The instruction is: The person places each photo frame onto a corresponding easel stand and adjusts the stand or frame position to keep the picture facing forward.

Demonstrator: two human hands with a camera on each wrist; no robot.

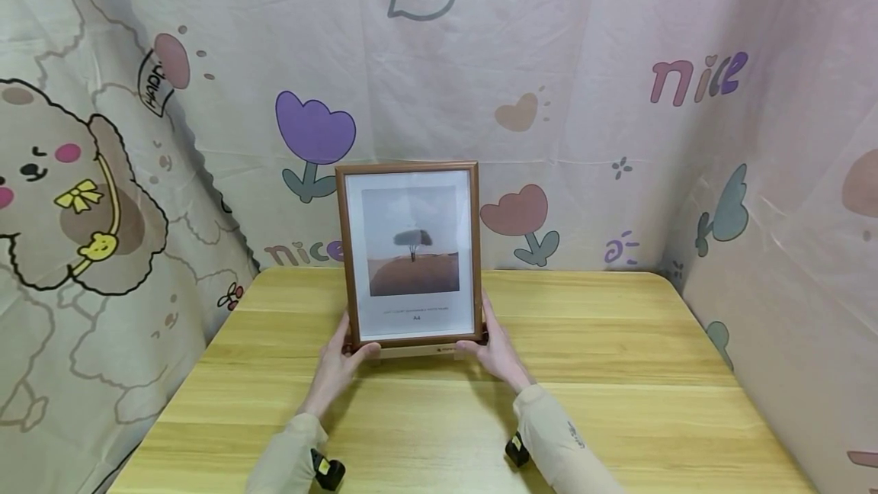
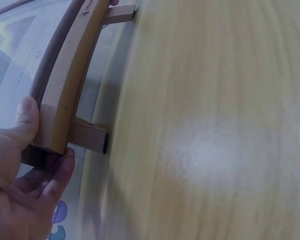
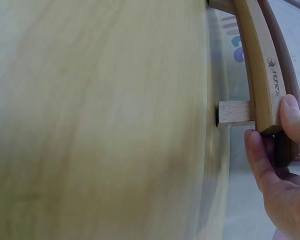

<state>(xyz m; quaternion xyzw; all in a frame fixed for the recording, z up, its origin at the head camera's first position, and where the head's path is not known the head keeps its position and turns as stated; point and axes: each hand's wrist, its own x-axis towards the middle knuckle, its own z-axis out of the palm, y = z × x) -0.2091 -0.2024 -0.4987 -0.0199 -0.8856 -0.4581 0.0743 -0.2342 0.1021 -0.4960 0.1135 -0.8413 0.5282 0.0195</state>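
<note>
A brown-rimmed picture frame, showing a lone tree on a brown hill, stands nearly upright at mid-table. Its lower edge sits on the pale wooden ledge of a small stand. My left hand grips the lower left corner, thumb over the ledge's front and fingers curled beneath its end. At the lower right corner my right hand holds on the same way. Short wooden feet stick out under the ledge in the left wrist view. The right wrist view shows printed lettering on the ledge.
The light wood-grain table has rounded far corners. Behind it hangs a pale cloth printed with tulips, hearts and words, and more printed cloth covers the left side. Small black devices are worn at the sleeves.
</note>
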